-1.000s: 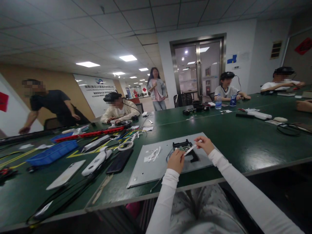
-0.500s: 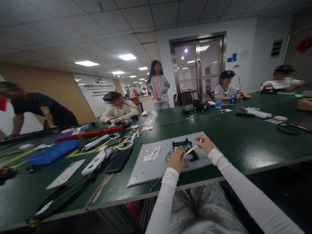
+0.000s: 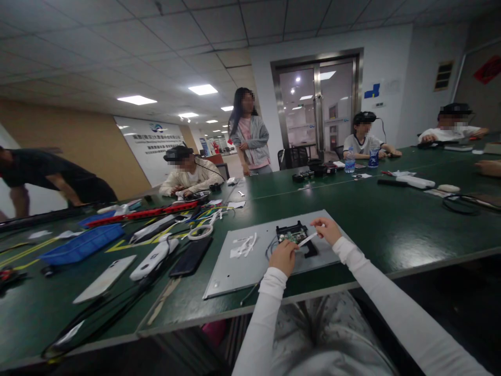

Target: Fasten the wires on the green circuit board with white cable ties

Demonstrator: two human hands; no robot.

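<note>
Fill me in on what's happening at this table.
The person in white sleeves pinches a white strip between the left hand and right hand, just above a small black device that sits on a grey panel on the green table. White scraps lie on the panel beside it. Other people sit around the table, and one standing person is near the glass door.

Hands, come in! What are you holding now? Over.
Left hand and right hand both pinch a white strip. Over black device on grey plate. White scraps lie apart.
</note>
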